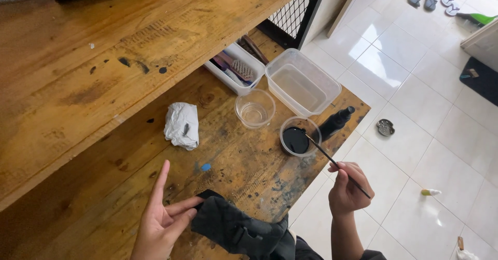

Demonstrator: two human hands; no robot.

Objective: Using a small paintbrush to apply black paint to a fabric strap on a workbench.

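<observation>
My right hand (346, 186) is shut on a thin black paintbrush (332, 160), held off the table's right edge. The brush tip dips into a small clear cup of black paint (297, 138). My left hand (163, 216) rests on the wooden table (104, 198) with fingers spread, its fingertips touching a black cloth item (236, 229) at the front edge. A black bottle (335, 122) lies just beyond the paint cup.
A crumpled white tissue (182, 125), an empty clear cup (254, 108), a clear tub of water (302, 82) and a white tray of brushes (234, 69) sit on the table. A wooden shelf (93, 47) overhangs on the left. White tiled floor (415, 135) lies right.
</observation>
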